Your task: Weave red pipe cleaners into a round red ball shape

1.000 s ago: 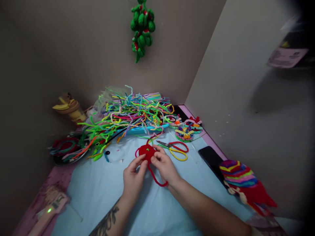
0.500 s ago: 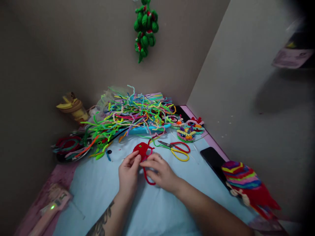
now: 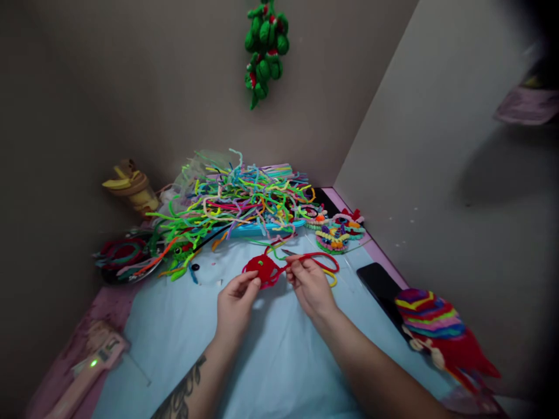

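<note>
Between thumb and fingers, my left hand (image 3: 239, 294) pinches the lower left edge of a red fuzzy pipe-cleaner piece (image 3: 265, 269) with a small green mark on it and a gap near its right side. My right hand (image 3: 311, 284) is closed at the fingertips on a red pipe-cleaner end (image 3: 286, 266) that reaches out from the piece's right side. Scissors with one red and one yellow handle (image 3: 331, 261) lie just beyond my right hand, which partly covers them.
A big heap of coloured pipe cleaners (image 3: 244, 198) spills over a blue tray (image 3: 262, 230) at the back. Finished rings (image 3: 334, 237), a black phone (image 3: 378, 282) and a striped craft piece (image 3: 430, 314) lie right. At left are a pink glue gun (image 3: 98, 358) and a yellow-brown cup (image 3: 137, 192).
My right hand has moved right, away from the left, pulling the red pipe-cleaner end out sideways. The loop that hung below the red piece no longer shows there. The view has shifted slightly.
</note>
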Action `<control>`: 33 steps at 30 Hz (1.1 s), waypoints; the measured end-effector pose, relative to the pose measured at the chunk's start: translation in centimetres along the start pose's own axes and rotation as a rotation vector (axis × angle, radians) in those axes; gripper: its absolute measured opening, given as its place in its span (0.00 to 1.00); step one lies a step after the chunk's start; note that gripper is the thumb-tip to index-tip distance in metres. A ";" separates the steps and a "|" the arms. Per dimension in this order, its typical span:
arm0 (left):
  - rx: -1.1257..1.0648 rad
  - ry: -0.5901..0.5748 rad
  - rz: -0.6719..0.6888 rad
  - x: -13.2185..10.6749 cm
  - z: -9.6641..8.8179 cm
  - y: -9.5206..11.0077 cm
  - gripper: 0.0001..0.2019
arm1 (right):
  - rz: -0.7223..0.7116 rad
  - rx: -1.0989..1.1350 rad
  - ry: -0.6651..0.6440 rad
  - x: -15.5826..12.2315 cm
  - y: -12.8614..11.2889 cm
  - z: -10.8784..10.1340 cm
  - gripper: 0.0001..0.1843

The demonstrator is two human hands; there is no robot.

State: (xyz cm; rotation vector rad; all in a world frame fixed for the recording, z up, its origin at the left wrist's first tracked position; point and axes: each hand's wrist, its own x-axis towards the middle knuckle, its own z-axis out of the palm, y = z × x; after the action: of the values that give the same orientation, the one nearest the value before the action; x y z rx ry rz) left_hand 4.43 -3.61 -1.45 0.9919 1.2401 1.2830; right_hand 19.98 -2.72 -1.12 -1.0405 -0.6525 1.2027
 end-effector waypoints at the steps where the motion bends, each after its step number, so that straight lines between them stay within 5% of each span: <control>1: -0.005 0.009 0.008 0.1 -0.1 0.0 0.13 | -0.031 -0.051 -0.022 -0.1 0.1 0.0 0.20; 8: 0.053 -0.010 0.068 -0.2 -0.2 0.4 0.13 | -0.195 -0.474 -0.114 -1.8 0.9 0.8 0.11; 16: 0.033 -0.096 0.062 -0.6 0.1 0.5 0.10 | -0.159 -0.370 -0.246 -2.2 1.0 1.4 0.11; 25: -0.010 -0.088 0.034 -0.1 0.0 0.2 0.11 | -0.153 -0.286 -0.064 -1.8 0.5 0.8 0.07; 33: -0.036 -0.090 0.018 0.0 -0.2 0.0 0.11 | -0.179 -0.263 -0.058 -0.8 -0.1 0.2 0.08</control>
State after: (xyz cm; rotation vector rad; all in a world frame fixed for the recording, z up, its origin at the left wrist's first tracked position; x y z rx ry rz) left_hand 4.28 -3.67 -1.50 1.0262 1.1375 1.2572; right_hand 19.66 -3.40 -0.82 -1.1417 -0.9479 1.0118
